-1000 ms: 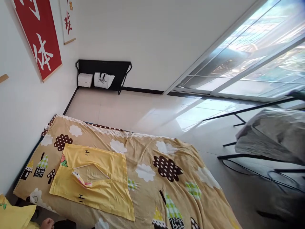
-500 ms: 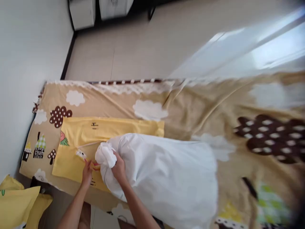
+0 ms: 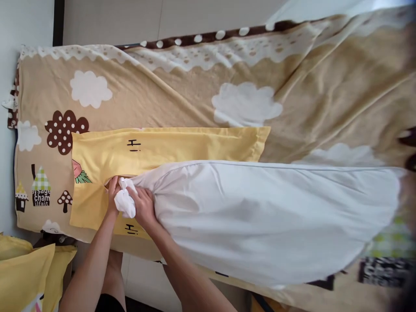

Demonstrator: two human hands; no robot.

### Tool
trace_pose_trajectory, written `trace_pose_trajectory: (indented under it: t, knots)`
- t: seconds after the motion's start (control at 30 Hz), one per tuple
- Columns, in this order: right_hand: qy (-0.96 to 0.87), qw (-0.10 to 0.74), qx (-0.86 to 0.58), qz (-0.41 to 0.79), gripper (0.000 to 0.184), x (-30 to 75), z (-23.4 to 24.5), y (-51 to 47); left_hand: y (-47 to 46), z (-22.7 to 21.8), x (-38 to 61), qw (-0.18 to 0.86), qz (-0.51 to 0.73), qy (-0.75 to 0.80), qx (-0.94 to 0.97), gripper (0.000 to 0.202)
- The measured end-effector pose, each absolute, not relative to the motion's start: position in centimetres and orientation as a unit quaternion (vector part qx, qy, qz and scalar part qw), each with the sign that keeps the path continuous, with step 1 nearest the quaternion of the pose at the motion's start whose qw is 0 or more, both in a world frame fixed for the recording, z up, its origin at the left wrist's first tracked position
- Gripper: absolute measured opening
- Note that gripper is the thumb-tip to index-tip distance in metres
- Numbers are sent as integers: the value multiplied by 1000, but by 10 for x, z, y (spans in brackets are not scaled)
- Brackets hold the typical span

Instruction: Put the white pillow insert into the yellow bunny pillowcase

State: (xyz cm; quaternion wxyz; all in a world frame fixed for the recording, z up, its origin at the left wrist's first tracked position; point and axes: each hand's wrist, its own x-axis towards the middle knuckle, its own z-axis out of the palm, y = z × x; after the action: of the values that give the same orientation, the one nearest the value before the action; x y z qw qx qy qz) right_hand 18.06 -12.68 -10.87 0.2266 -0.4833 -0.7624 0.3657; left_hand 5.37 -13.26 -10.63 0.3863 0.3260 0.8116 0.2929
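A long white pillow (image 3: 260, 216) lies across the bed, its left end bunched into a crumpled tuft. My right hand (image 3: 144, 207) is closed round that bunched end. The yellow pillowcase (image 3: 169, 145) is spread flat beneath, with a slit opening in its middle. At this opening my left hand (image 3: 112, 197) has its fingers closed by the slit's edge, right against the white tuft. Its fingertips are partly hidden, but they appear to grip the pillowcase's edge. The body of the pillow covers much of the pillowcase's lower right.
Under everything is a beige bedsheet (image 3: 156, 99) printed with clouds and mushrooms. Several yellow pillows (image 3: 26, 273) are at the lower left, beside the bed. A pale wall (image 3: 26, 26) rises on the left, and tiled floor (image 3: 110, 21) lies past the far edge.
The view has come closer to the bed. My right hand has brought the pillow's bunched end left to the pillowcase opening, and my left hand has moved up to the slit beside it.
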Motion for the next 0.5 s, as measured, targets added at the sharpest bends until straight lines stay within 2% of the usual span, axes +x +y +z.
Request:
trace_pose_trajectory:
  t: [0.1, 0.2, 0.37, 0.5]
  knots:
    - [-812, 157, -417, 377, 36, 157, -124, -110, -133, -94, 57, 376, 290, 804, 357, 44]
    - [-819, 143, -389, 396, 33, 153, -147, -90, -140, -85, 71, 348, 257, 817, 380, 47]
    - [-793, 117, -428, 417, 32, 158, -188, -64, -163, -82, 96, 363, 218, 869, 256, 62]
    - [-785, 121, -432, 426, 34, 145, -181, -71, -155, -71, 104, 373, 226, 869, 234, 65]
